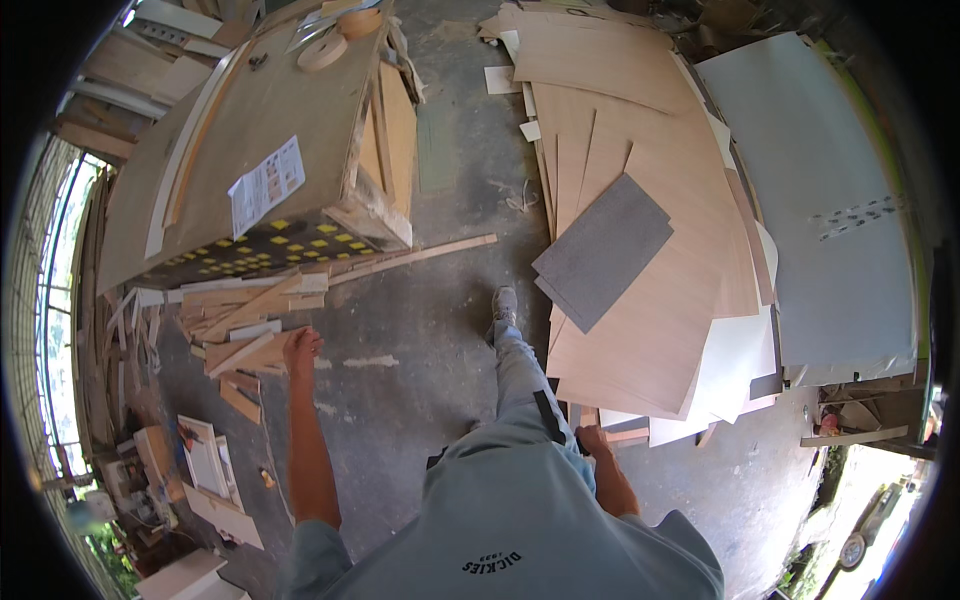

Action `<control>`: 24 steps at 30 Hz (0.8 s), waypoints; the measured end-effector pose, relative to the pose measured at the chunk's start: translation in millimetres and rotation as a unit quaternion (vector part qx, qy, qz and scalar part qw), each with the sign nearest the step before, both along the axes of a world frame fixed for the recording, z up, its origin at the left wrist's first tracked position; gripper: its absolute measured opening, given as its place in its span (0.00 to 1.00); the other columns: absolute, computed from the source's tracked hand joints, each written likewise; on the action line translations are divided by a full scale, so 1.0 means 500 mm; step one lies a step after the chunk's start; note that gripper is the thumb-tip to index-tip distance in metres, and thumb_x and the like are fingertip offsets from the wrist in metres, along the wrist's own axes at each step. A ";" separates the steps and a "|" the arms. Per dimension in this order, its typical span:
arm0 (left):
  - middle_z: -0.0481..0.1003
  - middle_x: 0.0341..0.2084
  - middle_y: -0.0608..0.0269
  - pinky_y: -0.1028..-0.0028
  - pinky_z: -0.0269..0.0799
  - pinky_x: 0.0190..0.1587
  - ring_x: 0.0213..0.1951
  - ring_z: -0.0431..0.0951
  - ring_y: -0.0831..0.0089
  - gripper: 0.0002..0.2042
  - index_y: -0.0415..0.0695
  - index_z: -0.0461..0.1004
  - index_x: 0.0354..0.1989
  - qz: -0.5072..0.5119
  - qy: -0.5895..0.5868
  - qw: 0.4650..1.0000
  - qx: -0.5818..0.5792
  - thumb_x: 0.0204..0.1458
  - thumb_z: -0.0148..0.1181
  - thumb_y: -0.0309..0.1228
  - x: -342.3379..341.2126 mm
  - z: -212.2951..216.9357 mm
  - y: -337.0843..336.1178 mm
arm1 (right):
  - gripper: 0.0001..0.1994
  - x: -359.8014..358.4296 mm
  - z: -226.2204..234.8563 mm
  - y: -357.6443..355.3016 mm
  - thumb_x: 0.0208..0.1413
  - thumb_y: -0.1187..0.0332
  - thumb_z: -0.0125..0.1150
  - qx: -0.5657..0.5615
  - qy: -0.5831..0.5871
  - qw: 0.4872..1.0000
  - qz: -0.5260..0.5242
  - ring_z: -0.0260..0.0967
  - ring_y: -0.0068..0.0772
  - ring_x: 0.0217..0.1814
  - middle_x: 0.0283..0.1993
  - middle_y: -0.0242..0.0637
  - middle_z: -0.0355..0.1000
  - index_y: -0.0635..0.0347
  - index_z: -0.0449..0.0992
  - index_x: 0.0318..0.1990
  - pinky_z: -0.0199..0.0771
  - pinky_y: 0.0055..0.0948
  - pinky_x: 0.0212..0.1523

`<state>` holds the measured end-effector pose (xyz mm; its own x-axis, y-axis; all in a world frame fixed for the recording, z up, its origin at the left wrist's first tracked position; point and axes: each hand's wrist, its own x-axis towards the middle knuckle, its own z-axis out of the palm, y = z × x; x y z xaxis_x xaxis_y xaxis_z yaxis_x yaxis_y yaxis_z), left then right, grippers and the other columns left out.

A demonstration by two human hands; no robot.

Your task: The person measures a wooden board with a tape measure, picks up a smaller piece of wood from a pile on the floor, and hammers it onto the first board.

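Note:
My left hand [303, 346] is held out at the left with its fingers curled in, and nothing shows in it. Below and beyond it, wood offcuts [245, 310] lie heaped on the floor. My right hand [592, 440] hangs by my hip, loosely closed, and no held thing can be seen. It is nearest to the close edge of a stack of thin plywood sheets [650, 340]. On those sheets rest dark grey rectangular panels [606, 250], lying askew. One leg is stretched forward, its shoe [504, 306] on the concrete floor.
A large wooden workbench [200, 190] at the far left carries a printed paper sheet [267, 187] and tape rolls [322, 51]. A long wood strip [420, 257] crosses the floor. Large pale sheets [820, 210] stand at the right. White framed pieces [208, 455] lie at the lower left.

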<state>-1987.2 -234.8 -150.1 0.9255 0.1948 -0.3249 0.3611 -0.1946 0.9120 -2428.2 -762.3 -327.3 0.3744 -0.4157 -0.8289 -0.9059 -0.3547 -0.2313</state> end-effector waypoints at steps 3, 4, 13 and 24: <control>0.78 0.35 0.59 0.75 0.73 0.38 0.36 0.80 0.71 0.14 0.39 0.73 0.46 -0.089 -0.029 0.995 -0.019 0.58 0.57 0.35 0.156 0.105 -0.173 | 0.27 0.139 -0.016 0.018 0.47 0.48 0.54 0.048 0.024 0.996 0.075 0.73 0.54 0.50 0.44 0.58 0.75 0.69 0.80 0.38 0.71 0.43 0.52; 0.78 0.36 0.59 0.74 0.73 0.38 0.37 0.80 0.71 0.14 0.39 0.73 0.46 -0.124 -0.013 0.992 -0.029 0.58 0.57 0.35 0.205 0.099 -0.239 | 0.27 0.185 -0.003 0.003 0.47 0.48 0.53 0.041 0.024 0.997 0.055 0.73 0.54 0.50 0.45 0.59 0.75 0.68 0.80 0.39 0.71 0.43 0.53; 0.79 0.36 0.61 0.75 0.73 0.41 0.37 0.79 0.73 0.12 0.38 0.74 0.47 -0.283 0.072 0.952 -0.093 0.58 0.56 0.31 0.486 0.121 -0.577 | 0.20 0.858 0.158 -0.272 0.48 0.56 0.54 -0.074 -0.129 0.989 -0.011 0.74 0.56 0.47 0.40 0.59 0.75 0.67 0.79 0.38 0.72 0.43 0.50; 0.78 0.37 0.58 0.73 0.72 0.44 0.38 0.79 0.71 0.12 0.37 0.74 0.45 -0.261 0.053 0.957 -0.119 0.58 0.56 0.32 1.079 0.159 -0.740 | 0.20 1.559 0.209 -0.422 0.50 0.55 0.54 -0.099 -0.201 0.972 -0.075 0.74 0.54 0.47 0.39 0.55 0.76 0.64 0.80 0.39 0.72 0.43 0.48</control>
